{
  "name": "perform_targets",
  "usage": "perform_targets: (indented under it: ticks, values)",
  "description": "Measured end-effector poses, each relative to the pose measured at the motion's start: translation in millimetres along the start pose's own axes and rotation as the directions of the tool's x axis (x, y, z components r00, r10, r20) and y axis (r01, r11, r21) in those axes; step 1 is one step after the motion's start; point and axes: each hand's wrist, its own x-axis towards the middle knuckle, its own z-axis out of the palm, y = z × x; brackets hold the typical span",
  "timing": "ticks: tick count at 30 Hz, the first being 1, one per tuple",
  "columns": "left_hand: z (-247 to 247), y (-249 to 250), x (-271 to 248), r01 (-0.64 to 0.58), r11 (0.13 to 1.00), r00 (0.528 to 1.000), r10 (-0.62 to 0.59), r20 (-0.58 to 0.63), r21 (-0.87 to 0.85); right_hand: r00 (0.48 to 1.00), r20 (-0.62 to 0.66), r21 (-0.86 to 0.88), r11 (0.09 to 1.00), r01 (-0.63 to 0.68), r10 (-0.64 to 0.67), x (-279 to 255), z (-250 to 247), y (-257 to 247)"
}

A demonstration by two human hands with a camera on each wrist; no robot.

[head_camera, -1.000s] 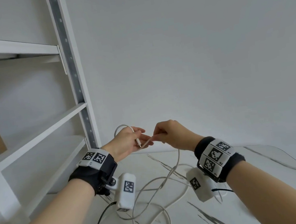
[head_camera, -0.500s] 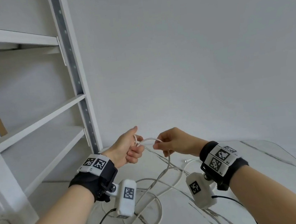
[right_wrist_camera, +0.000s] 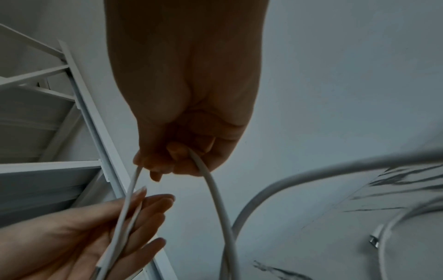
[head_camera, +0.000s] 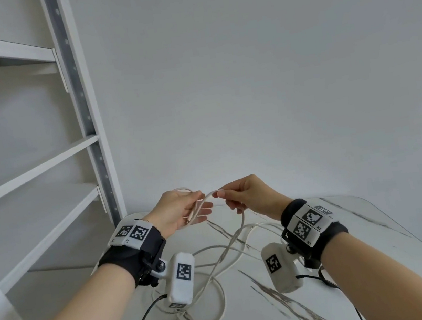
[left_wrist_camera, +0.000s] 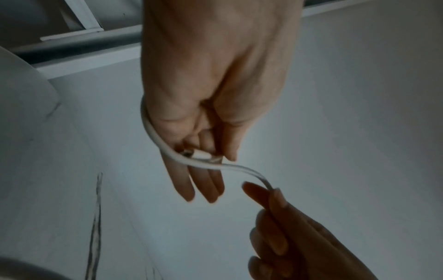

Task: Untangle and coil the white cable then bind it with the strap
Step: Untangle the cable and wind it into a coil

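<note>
- Head view: my left hand and my right hand are raised side by side above the counter. The white cable arcs between them, then drops from my right hand to loose, crossing loops on the counter below both wrists. One turn runs over the back of my left hand. A white shelf unit stands to the left of my left hand.
- Left wrist view: my left hand has its fingers mostly straight, thumb pressing the cable's end plug against them, so it holds the white cable. My right hand pinches the same strand just beyond my left fingertips.
- Right wrist view: my right hand is curled, fingertips pinched on the white cable; one strand leads to my left hand, another falls away below. A second plug lies on the counter, lower right of my right hand.
- Strap: not visible in any view.
</note>
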Motion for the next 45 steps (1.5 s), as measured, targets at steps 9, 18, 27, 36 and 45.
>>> perform_targets:
  ticks: [9, 18, 27, 36, 45]
  values:
    - [16, -5, -4, -0.125, 0.969, 0.991, 0.133, -0.025, 0.215, 1.000, 0.012, -0.200, 0.979, 0.030, -0.028, -4, 11, -1]
    - [16, -7, -15, -0.215, 0.844, 0.944, 0.308, -0.116, 0.491, 0.998, -0.055, -0.241, 0.970, 0.023, -0.038, -7, 22, -13]
    - [21, -8, -27, -0.161, 0.773, 0.982, 0.187, 0.023, 0.613, 0.988, -0.141, -0.222, 0.975, 0.026, -0.058, -8, 29, -13]
    - [22, -12, -36, -0.143, 0.781, 0.989, 0.098, 0.107, 0.608, 0.988, -0.120, -0.269, 0.961, 0.056, -0.092, -18, 33, -16]
    - [19, -6, -43, -0.187, 0.891, 0.982, 0.169, 0.080, 0.413, 0.990, -0.132, -0.167, 0.986, 0.017, -0.039, -17, 27, -25]
